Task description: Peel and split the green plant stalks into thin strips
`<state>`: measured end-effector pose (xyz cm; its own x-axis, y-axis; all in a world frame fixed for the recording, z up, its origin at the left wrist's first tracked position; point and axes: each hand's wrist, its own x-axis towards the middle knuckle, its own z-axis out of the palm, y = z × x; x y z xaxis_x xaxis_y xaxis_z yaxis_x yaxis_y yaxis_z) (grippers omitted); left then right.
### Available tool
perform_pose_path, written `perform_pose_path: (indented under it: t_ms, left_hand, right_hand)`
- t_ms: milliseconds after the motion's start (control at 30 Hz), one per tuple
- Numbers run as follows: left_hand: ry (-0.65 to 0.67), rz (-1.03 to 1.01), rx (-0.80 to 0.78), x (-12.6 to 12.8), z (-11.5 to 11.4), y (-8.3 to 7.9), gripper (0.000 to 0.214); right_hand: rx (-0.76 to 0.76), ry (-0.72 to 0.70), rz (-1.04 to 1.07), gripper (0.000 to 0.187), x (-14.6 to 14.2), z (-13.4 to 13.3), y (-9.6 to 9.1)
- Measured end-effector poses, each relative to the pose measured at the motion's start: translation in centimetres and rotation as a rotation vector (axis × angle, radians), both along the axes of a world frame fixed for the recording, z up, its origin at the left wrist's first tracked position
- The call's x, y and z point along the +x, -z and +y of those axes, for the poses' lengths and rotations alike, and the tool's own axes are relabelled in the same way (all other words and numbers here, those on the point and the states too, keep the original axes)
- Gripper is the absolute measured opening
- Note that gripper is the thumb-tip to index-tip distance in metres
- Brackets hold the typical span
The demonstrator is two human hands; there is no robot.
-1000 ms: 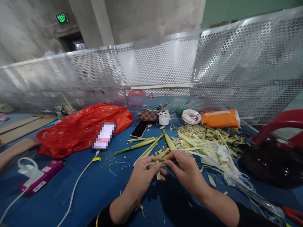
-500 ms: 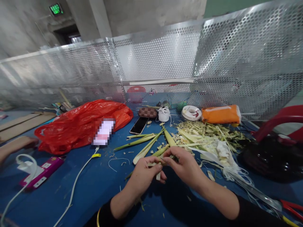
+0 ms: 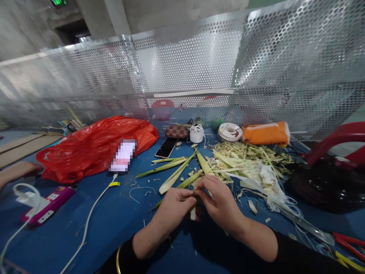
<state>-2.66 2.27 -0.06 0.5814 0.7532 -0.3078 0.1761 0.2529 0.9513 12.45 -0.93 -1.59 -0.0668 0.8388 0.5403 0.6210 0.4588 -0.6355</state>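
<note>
My left hand (image 3: 172,210) and my right hand (image 3: 224,204) meet over the blue table, fingertips pinched together. Both are closed on a narrow pale husk strip (image 3: 193,213), whose end hangs below the fingers; the rest of it is hidden by them. Just beyond my hands lie green-and-cream husk leaves (image 3: 174,179), one long piece passing close behind my left fingers. Farther right is a heap of shredded husk (image 3: 245,154), with white string (image 3: 281,205) trailing from its near side.
A red plastic bag (image 3: 85,146), a lit phone (image 3: 123,156) on a cable and a purple power strip (image 3: 48,205) lie left. Behind are a dark phone (image 3: 167,147), a checkered case (image 3: 176,132) and an orange pack (image 3: 265,133). Right are a dark kettle (image 3: 319,186) and red-handled scissors (image 3: 319,230). Another person's hand (image 3: 24,170) rests far left.
The view has tipped slightly downward. My fingers have shifted a little on the strip, my left fingers curling closer in, and both hands keep their pinch.
</note>
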Motion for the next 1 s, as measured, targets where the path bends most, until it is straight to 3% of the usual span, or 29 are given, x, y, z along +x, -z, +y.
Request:
perform_pose_path:
  t_ms: [233, 367, 467, 567, 633, 733, 1000]
  left_hand:
    - [-0.022, -0.008, -0.029, 0.2, 0.2, 0.7, 0.013]
    - [-0.167, -0.093, -0.139, 0.4, 0.2, 0.3, 0.021]
    - [-0.219, -0.136, -0.163, 0.4, 0.3, 0.0, 0.032]
    - [-0.208, -0.168, -0.171, 0.4, 0.2, -0.2, 0.030]
    - [-0.198, -0.159, -0.180, 0.4, 0.1, -0.1, 0.026]
    - [-0.186, -0.087, -0.173, 0.5, -0.1, 0.2, 0.020]
    - [-0.163, -0.008, -0.147, 0.6, 0.0, 0.3, 0.013]
  right_hand:
    - [-0.064, 0.014, 0.005, 0.015, -0.1, 0.1, 0.2]
    - [-0.272, 0.048, 0.334, 0.010, 0.6, 1.0, -0.3]
    - [-0.445, 0.034, 0.635, 0.026, 0.7, 1.4, -0.4]
    - [-0.604, -0.020, 0.750, 0.030, 0.3, 1.2, -0.4]
    - [-0.624, 0.003, 0.783, 0.026, 0.0, 1.0, -0.3]
    - [-0.559, 0.088, 0.713, 0.016, -0.1, 0.9, -0.2]
    - [-0.268, 0.134, 0.212, 0.014, 0.1, 0.1, -0.2]
